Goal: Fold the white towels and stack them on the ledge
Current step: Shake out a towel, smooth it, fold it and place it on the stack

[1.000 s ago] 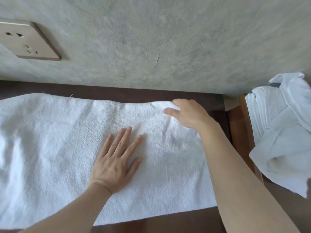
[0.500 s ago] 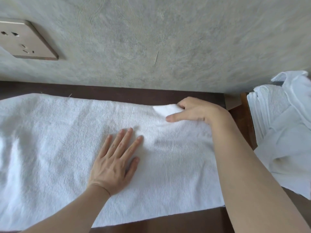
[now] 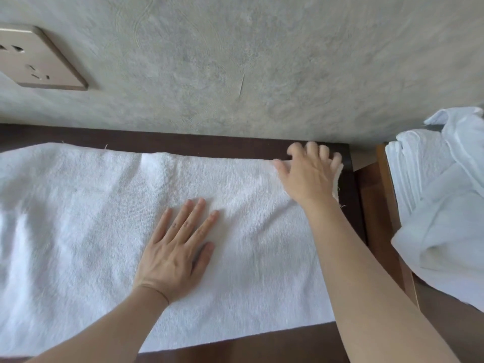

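Observation:
A white towel (image 3: 78, 218) lies spread lengthwise over the dark wooden ledge (image 3: 209, 142). My left hand (image 3: 178, 250) rests flat on the towel's middle, fingers straight and slightly spread. My right hand (image 3: 309, 174) lies on the towel's far right corner with its fingers spread, the fingertips reaching the ledge at the wall. That hand is motion-blurred, and the corner itself is mostly hidden under it.
A heap of white towels (image 3: 445, 205), some folded and some crumpled, lies on a lower brown surface at the right. A grey wall with a beige socket plate (image 3: 34, 61) rises straight behind the ledge. The ledge's right end (image 3: 351, 163) is just past my right hand.
My right hand pinched the folded-over far corner, carried it to the right and now lies spread on it, so the corner is flat. My left hand has stayed in place.

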Motion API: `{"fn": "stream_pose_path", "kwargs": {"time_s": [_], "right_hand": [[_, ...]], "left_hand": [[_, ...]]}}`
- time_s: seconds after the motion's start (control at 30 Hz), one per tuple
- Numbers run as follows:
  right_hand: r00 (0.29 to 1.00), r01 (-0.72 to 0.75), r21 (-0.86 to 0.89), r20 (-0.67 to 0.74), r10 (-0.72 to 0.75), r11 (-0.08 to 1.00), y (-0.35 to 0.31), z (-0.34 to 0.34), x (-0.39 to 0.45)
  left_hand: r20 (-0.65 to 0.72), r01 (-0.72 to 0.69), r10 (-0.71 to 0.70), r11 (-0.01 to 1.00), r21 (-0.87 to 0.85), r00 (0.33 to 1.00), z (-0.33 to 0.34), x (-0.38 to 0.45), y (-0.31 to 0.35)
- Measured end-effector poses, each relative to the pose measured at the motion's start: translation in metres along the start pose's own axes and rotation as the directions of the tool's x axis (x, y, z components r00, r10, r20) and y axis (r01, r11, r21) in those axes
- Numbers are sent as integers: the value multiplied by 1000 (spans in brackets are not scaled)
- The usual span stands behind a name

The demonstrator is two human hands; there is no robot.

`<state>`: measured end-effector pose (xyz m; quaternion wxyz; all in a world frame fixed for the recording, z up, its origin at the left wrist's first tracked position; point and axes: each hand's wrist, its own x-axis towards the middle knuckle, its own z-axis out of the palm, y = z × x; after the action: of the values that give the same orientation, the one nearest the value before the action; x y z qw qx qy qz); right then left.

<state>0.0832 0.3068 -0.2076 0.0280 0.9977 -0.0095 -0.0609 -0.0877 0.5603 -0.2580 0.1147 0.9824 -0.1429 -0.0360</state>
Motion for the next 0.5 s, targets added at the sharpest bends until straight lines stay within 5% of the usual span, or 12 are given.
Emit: {"fn": "stream_pose_path", "kwargs": {"time_s": [0.2,0.37,0.5], "right_hand": [[982,-80,179,-155,109,981,4,21,-73],[984,-175,246,27,174,953,-2,57,-167],[985,-173,210,35,169,962,10,67,-190]], "left_hand": [[13,-5,5,1000,6,1000,2,-1,-2],[71,10,-11,1000,6,997,-2,0,-1],[128,52,-53,999,9,990,-12,2,7]]}}
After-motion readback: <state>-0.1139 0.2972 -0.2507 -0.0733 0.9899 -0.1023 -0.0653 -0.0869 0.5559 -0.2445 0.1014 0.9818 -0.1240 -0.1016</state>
